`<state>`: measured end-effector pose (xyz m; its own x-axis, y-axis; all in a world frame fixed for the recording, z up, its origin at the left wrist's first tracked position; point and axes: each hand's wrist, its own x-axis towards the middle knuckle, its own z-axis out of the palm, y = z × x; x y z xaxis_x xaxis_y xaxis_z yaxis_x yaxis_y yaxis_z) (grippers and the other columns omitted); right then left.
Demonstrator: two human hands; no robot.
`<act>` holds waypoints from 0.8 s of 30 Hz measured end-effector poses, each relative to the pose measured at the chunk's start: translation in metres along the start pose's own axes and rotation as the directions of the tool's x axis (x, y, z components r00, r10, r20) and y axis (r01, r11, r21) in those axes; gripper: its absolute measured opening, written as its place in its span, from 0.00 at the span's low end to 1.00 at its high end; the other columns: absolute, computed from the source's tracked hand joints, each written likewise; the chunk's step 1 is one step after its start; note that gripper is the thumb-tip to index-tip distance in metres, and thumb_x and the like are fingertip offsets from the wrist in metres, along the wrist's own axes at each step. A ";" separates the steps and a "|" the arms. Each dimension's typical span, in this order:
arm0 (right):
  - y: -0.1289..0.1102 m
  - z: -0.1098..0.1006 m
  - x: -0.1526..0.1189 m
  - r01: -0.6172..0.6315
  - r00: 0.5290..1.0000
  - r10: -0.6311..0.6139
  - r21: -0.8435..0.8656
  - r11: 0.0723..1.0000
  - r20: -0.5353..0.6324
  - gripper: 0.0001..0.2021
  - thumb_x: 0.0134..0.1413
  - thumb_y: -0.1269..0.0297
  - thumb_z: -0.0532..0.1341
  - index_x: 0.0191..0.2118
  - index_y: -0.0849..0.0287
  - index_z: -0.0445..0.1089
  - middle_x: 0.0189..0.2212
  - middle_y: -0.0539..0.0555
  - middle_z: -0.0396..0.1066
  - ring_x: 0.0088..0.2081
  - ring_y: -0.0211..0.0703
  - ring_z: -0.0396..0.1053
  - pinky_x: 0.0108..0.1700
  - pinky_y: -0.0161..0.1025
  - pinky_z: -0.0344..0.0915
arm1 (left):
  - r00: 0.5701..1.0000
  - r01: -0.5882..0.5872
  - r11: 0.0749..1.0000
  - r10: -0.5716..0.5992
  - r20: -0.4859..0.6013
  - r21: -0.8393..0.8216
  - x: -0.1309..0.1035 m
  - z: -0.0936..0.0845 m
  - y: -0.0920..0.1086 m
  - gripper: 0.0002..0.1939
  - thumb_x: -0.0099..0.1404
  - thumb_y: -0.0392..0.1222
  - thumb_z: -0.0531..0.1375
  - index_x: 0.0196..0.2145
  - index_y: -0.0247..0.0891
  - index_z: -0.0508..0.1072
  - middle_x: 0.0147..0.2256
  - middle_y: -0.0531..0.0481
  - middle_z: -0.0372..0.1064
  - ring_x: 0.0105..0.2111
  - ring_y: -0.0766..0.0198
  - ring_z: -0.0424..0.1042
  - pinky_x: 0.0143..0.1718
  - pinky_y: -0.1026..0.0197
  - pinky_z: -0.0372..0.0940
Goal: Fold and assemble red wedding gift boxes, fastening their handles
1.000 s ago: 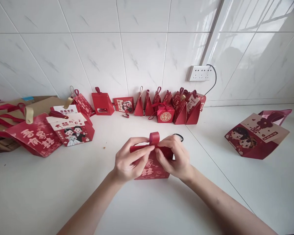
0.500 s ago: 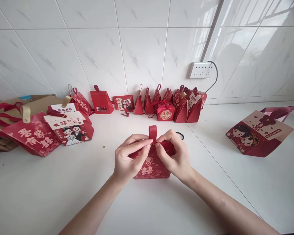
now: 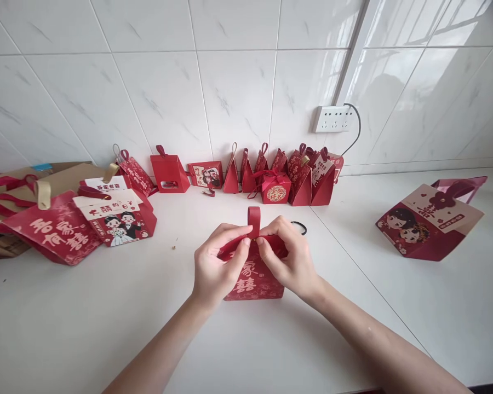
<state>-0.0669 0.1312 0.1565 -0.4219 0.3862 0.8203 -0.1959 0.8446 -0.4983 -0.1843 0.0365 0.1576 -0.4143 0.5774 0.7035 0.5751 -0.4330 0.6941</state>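
A red paper gift box (image 3: 261, 284) with pale Chinese lettering stands upright on the white table in front of me. From its top edge rises a dark red ribbon loop (image 3: 253, 219). My left hand (image 3: 216, 265) is closed in a pinch at the base of this loop, thumb and index finger close together. On the other side my right hand (image 3: 291, 260) pinches the box's top edge right beside the loop. The fingertips hide most of the fastening point between them. Behind the right hand a black ring (image 3: 299, 227) partly shows.
Several red boxes line the wall, among them a windowed box (image 3: 170, 169) and a bow-tied box (image 3: 276, 189). More boxes (image 3: 61, 230) and brown bags (image 3: 66, 175) lie at left. A couple-print box (image 3: 429, 224) stands at right. A power strip (image 3: 333, 119) hangs on the wall.
The left index finger has lifted slightly onto the ribbon loop. Both hands remain at the top of the box, and the view has shifted a little.
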 end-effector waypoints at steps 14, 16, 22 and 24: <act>0.006 -0.003 0.002 0.106 0.993 -0.108 0.062 0.992 0.040 0.06 0.57 0.75 0.54 0.34 0.57 0.65 0.27 0.49 0.64 0.29 0.37 0.62 0.31 0.37 0.61 | 0.997 -0.074 0.997 0.074 0.003 0.017 -0.001 0.001 -0.002 0.12 0.64 0.32 0.60 0.43 0.41 0.78 0.38 0.51 0.75 0.37 0.68 0.75 0.38 0.69 0.72; 0.006 -0.002 0.002 0.105 0.993 -0.108 0.074 0.992 0.037 0.05 0.57 0.74 0.56 0.34 0.57 0.65 0.27 0.49 0.65 0.29 0.38 0.63 0.30 0.37 0.61 | 0.996 -0.087 0.996 0.087 0.000 0.028 -0.001 0.001 -0.003 0.12 0.64 0.32 0.60 0.43 0.42 0.78 0.38 0.51 0.75 0.38 0.67 0.75 0.38 0.69 0.72; 0.003 -0.002 0.001 -0.001 1.000 -0.001 0.064 0.998 0.027 0.05 0.59 0.72 0.56 0.33 0.57 0.64 0.27 0.48 0.63 0.28 0.37 0.62 0.30 0.36 0.60 | 0.996 -0.086 0.995 0.086 -0.005 0.050 0.001 0.002 -0.002 0.11 0.64 0.33 0.60 0.42 0.41 0.79 0.37 0.50 0.75 0.37 0.67 0.76 0.37 0.68 0.72; 0.004 -0.002 0.000 -0.016 0.999 0.013 0.067 0.998 0.044 0.06 0.60 0.72 0.54 0.33 0.57 0.64 0.27 0.49 0.63 0.29 0.37 0.62 0.31 0.36 0.61 | 0.996 -0.091 0.995 0.091 0.005 0.044 0.002 0.001 -0.002 0.11 0.64 0.33 0.59 0.42 0.41 0.78 0.37 0.50 0.75 0.37 0.67 0.75 0.37 0.68 0.72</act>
<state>-0.0660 0.1352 0.1548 -0.4627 0.3807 0.8006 -0.2482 0.8114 -0.5292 -0.1857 0.0390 0.1573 -0.3573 0.5389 0.7629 0.6407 -0.4529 0.6200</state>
